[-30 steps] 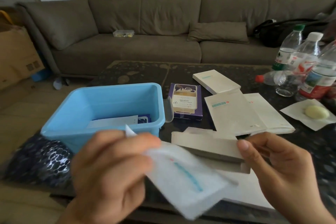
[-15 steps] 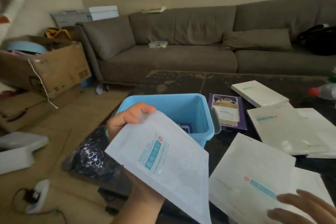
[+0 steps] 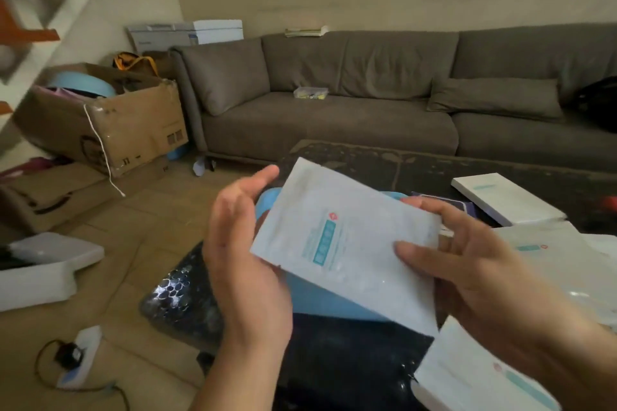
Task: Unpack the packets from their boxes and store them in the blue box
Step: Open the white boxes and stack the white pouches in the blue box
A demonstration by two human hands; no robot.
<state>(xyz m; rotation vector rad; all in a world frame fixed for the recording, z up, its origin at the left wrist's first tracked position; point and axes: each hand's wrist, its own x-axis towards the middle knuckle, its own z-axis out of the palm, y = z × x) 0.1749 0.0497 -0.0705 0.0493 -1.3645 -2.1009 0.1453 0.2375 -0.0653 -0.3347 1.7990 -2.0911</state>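
I hold a white packet (image 3: 347, 243) with a teal label, tilted, just above the blue box (image 3: 317, 304), which it mostly covers. My right hand (image 3: 474, 270) pinches the packet's right edge, thumb on top and fingers behind. My left hand (image 3: 247, 243) lies with straight fingers against the packet's left edge. More white packets lie on the dark table, one at the lower right (image 3: 484, 377) and one at the right (image 3: 541, 253). A closed white box (image 3: 500, 197) rests farther back, and a corner of a purple box (image 3: 462, 205) shows behind my right fingers.
The dark table (image 3: 350, 360) carries everything. A black perforated bag (image 3: 180, 297) sits at its left edge. On the floor to the left are cardboard boxes (image 3: 110, 123), white foam (image 3: 43, 267) and a power strip (image 3: 80, 354). A grey sofa (image 3: 334, 117) runs behind.
My right hand has come up from the table and taken the packet's right edge. The packet has turned and now hangs over the blue box. My view has swung further left.
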